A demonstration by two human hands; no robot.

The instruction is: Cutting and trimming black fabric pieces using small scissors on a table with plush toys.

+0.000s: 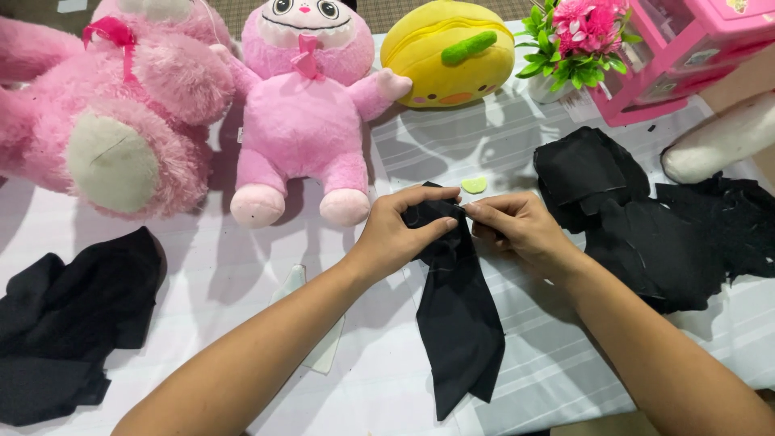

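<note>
Left hand [397, 234] and right hand [517, 226] both pinched shut on the upper end of a long strip of black cloth [458, 315], thumbs and fingertips meeting at its folded top. Strip lying near the middle of the white striped surface [242, 274], narrow end under the hands, broad end fanned out toward the near edge. Just beyond the fingertips, a small pale-green felt heart [474, 185], not touched.

Along the far edge, from left: a large shaggy pink plush bear [113, 105] lying on its side, a smaller smooth pink plush doll with a pink bow [303, 113] sitting upright, a round yellow plush chick with a green tuft [449, 52], a small white pot of pink artificial flowers [577, 40], and a pink plastic drawer box [686, 48] at the far right corner.

By the right edge, a heap of black fabric scraps [654, 218] beside the right forearm, with a white plush limb [722, 137] just beyond. At the left edge, another crumpled black cloth [69, 323]. Between the forearms' left side and that cloth, a flat clear plastic piece [315, 339] partly under the left arm.
</note>
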